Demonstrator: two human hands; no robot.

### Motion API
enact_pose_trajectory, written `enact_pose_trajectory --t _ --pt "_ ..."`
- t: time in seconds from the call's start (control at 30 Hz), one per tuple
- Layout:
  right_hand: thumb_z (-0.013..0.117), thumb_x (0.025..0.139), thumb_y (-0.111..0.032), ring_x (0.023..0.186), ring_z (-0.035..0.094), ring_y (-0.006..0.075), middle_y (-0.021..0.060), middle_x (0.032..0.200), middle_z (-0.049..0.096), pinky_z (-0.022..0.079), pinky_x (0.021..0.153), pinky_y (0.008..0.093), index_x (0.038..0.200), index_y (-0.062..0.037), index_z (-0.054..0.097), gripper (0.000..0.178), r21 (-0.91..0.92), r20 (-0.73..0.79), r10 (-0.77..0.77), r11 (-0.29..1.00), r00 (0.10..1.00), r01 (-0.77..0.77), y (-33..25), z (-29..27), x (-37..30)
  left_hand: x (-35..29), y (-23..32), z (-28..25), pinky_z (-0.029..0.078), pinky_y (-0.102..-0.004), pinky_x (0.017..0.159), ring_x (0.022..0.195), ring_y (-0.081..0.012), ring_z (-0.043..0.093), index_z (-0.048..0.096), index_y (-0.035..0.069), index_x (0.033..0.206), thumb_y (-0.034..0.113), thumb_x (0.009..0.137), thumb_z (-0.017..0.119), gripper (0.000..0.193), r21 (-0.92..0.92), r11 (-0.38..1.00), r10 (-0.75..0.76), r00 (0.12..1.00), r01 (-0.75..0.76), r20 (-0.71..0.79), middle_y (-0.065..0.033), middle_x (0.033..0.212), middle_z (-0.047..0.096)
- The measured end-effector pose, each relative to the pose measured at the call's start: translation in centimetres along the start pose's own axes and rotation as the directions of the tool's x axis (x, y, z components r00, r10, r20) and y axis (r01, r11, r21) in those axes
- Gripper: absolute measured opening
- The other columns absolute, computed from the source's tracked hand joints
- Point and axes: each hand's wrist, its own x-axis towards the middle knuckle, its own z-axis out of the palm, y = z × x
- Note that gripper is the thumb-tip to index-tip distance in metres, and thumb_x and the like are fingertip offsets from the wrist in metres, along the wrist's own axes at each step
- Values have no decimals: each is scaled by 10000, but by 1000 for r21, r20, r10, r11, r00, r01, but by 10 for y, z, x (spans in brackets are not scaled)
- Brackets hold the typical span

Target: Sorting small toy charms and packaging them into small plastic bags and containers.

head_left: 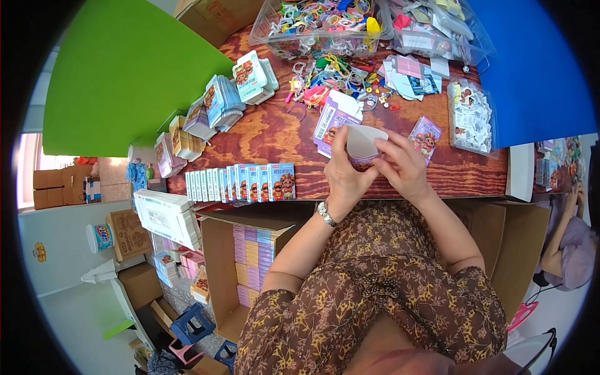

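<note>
Carton (366, 142)—open end upward | long axis foreshortened—exact tilt unclear

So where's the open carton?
Head view, just right of centre: the open carton is in the left hand, with the right hand at its right side. Purple cartons lie just up-left on the table.

From the person's head, the left of two side-by-side fisheye cameras is looking down onto the tabletop (269, 140), catching the left hand (344, 172) and right hand (406, 170) at close range near the middle. Its wide lens is bending straight edges toward a dark, rounded rim.
</note>
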Motion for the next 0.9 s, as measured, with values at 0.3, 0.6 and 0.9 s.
enact_pose_trajectory --t 0.3,0.6,0.9 --pt "670 913 -40 822 670 184 123 1038 660 548 668 310 1059 -9 682 150 -7 270 159 986 949 -164 3 -20 -2 -4 -11 0 590 -379 776 962 -331 709 500 35 1280 166 697 907 723 94 958 262 959 -272 105 -196 1157 653" --pt "615 989 -100 908 621 72 0 1017 666 517 784 258 1148 -5 635 186 461 339 547 613 766 -642 13 -27 13 -9 -10 -1 537 -464 925 1132 -429 615 509 30 1251 199 668 920 733 99 968 207 959 -230 195 -250 1258 590" --pt "642 952 -64 913 690 176 86 1052 700 565 770 319 1197 -1 654 254 98 356 348 909 867 -405 -14 -32 21 -9 -5 -3 530 -441 955 1184 -396 611 390 -42 1432 187 687 903 934 85 971 205 962 -223 181 -254 1333 580"
